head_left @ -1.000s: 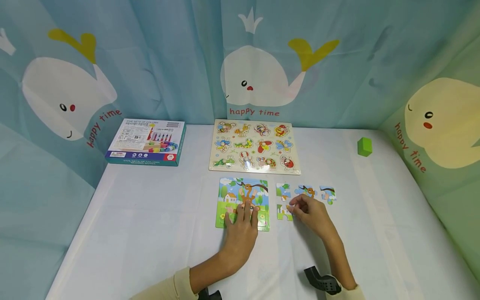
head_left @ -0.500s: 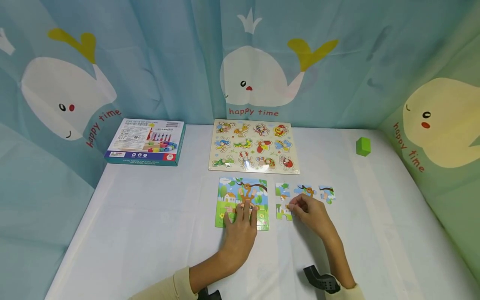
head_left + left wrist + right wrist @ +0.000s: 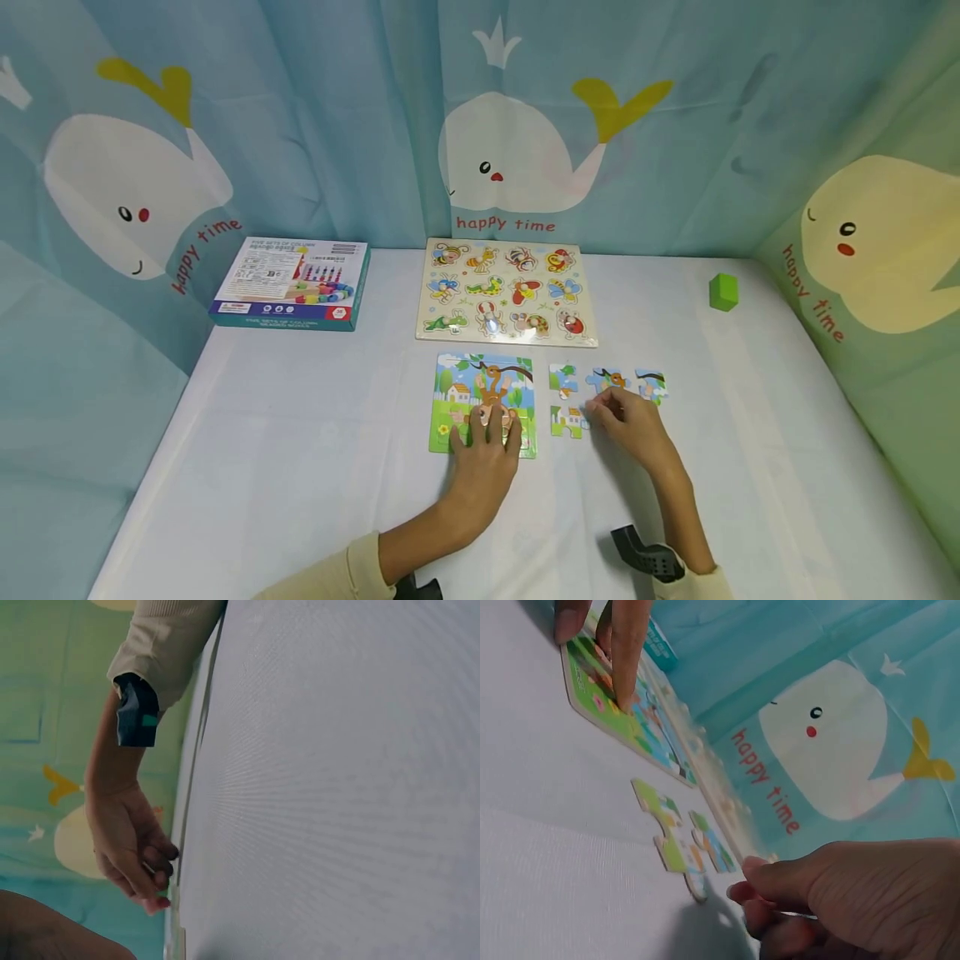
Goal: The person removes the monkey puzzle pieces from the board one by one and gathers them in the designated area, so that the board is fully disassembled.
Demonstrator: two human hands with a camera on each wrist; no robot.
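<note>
My left hand [image 3: 482,473] rests with spread fingers on the lower part of a square jigsaw board [image 3: 444,367] with a monkey picture. Just right of it lie several loose jigsaw pieces. A house piece [image 3: 566,422] is nearest my right hand [image 3: 633,427], whose thumb and fingertips are bent close together just above the cloth. In the right wrist view no piece shows between those fingertips [image 3: 754,864]. Behind the hand lie a piece with an animal's head [image 3: 609,378], a branch piece [image 3: 652,383] and a tree piece [image 3: 562,378]. The right hand overlaps part of this group.
Behind the jigsaw lies a wooden insect puzzle board [image 3: 507,312]. A boxed toy set [image 3: 291,285] is at the back left, and a green block [image 3: 723,292] at the back right. Whale-print curtains [image 3: 360,125] enclose the white-covered table [image 3: 300,467].
My right hand has drawn slightly to the right, uncovering the right side of the house piece. The left hand stays on the board, its fingers shifted a little.
</note>
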